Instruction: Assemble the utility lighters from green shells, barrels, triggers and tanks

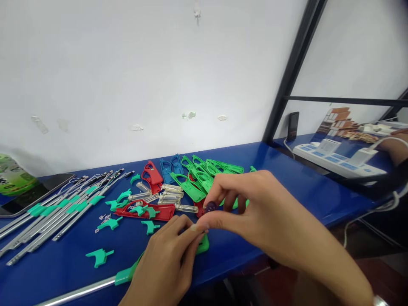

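My left hand (pixel 168 259) is closed around a green plastic handle (pixel 203 244), most of it hidden under my fingers. A teal collar (pixel 123 276) and a silver metal tube (pixel 79 294) run out from it toward the lower left. Just above the handle's end, my right hand (pixel 236 208) pinches a small dark purple round piece (pixel 211 207) between thumb and index finger. The tips of both hands meet there. Behind them lie several green handle shells (pixel 199 178) and clear plastic tubes (pixel 172 193).
Loose teal trigger-shaped parts (pixel 99 257) and red shells (pixel 159 211) are scattered over the blue table (pixel 255 159). Silver rods (pixel 60 216) with wires lie at the left, near a green-labelled bottle (pixel 15 174). Blue shells (pixel 172 166) rest by the wall. A power strip (pixel 344 159) sits beyond a black post (pixel 287 80).
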`<action>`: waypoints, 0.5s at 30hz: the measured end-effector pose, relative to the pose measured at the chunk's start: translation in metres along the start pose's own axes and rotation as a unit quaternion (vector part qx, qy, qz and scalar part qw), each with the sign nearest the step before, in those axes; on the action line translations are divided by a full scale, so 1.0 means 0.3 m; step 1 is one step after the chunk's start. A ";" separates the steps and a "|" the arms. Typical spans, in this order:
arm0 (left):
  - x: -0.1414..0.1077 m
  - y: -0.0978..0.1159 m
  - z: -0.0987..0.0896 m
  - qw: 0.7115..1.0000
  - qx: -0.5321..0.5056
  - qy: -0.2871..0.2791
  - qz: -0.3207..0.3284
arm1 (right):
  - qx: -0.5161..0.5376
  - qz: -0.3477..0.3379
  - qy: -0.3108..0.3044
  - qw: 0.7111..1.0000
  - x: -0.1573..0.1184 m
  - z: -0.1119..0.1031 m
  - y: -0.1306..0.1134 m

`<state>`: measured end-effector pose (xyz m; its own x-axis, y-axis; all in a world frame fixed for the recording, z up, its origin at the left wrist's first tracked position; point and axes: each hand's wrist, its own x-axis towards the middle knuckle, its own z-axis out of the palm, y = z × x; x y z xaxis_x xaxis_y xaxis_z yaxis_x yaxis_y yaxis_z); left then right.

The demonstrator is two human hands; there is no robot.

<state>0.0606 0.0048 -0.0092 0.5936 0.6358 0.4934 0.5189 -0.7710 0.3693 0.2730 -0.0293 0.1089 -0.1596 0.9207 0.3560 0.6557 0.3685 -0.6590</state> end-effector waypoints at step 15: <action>0.012 0.025 -0.014 0.998 0.028 0.036 0.034 | 0.017 0.279 0.474 0.835 -0.186 -0.343 0.485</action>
<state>0.0641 0.0011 -0.0014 0.5835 0.5767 0.5718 0.5138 -0.8074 0.2901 0.4532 -0.0404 0.0614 0.8303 0.4409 0.3409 0.4085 -0.0652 -0.9104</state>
